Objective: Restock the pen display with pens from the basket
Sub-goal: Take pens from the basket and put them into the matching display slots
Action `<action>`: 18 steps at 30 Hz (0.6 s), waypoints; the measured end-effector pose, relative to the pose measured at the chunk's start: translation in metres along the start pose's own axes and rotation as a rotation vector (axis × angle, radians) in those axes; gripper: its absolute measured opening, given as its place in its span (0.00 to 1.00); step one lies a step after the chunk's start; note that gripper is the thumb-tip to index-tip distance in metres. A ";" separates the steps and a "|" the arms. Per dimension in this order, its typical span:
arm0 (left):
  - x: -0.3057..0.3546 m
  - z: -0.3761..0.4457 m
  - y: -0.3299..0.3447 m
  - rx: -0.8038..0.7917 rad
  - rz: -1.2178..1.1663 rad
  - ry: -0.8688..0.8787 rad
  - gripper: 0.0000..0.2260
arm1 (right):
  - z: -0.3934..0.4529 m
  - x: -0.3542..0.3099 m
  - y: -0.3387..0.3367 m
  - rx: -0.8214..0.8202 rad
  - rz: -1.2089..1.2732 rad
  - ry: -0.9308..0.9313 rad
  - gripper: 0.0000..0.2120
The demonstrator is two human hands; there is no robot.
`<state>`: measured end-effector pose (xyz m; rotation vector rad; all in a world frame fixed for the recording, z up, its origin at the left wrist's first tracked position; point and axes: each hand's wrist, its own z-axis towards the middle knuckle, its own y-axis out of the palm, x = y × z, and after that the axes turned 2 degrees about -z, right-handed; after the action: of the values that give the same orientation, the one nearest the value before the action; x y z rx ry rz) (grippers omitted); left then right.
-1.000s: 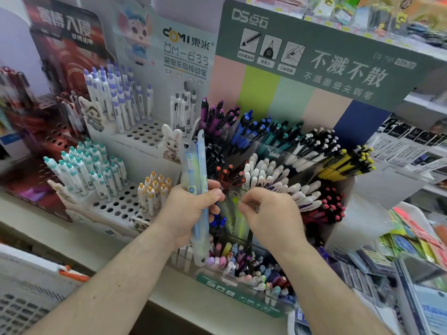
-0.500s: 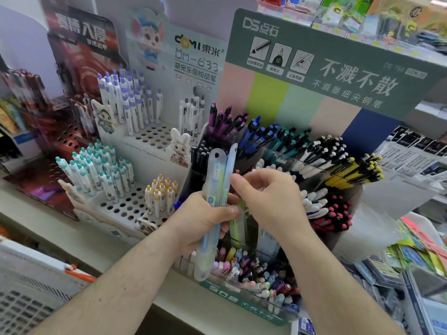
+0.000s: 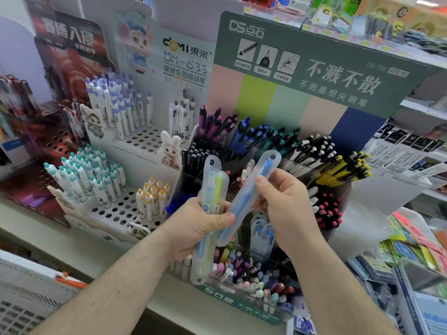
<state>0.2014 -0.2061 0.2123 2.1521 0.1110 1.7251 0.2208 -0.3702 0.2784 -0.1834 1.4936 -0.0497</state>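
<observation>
Pens in frosted plastic sleeves are held in both my hands, in front of the pen display (image 3: 266,308) at the counter's (image 3: 79,240) front edge. My left hand (image 3: 196,228) grips a small bundle of sleeved pens (image 3: 210,201), its fingers curled round them and the thumb pressed across the front; a green pen and a blue pen show through the plastic, though I cannot tell how many sleeves it holds. The bundle stands nearly upright. My right hand (image 3: 283,204) pinches 1 sleeved blue pen (image 3: 251,189) between thumb and fingers; it tilts up to the right, its lower end touching the bundle beside my left thumb. Behind my hands, the display's clear compartments hold purple, blue, teal, black, yellow and pink pens. A white perforated stand (image 3: 135,139) with capped pens occupies the counter's left part. A basket (image 3: 26,286) shows at the lower left corner.
</observation>
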 end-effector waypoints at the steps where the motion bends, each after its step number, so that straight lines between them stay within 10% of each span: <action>1: 0.001 0.000 0.003 0.000 0.006 0.015 0.14 | 0.000 -0.001 -0.004 0.024 0.018 0.006 0.08; 18: 0.002 0.013 0.039 0.136 0.201 -0.005 0.03 | -0.023 -0.022 -0.098 0.333 -0.156 -0.367 0.13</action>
<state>0.2081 -0.2450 0.2255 2.3357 0.0109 1.8708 0.2043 -0.4657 0.3136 -0.0349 1.0844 -0.3690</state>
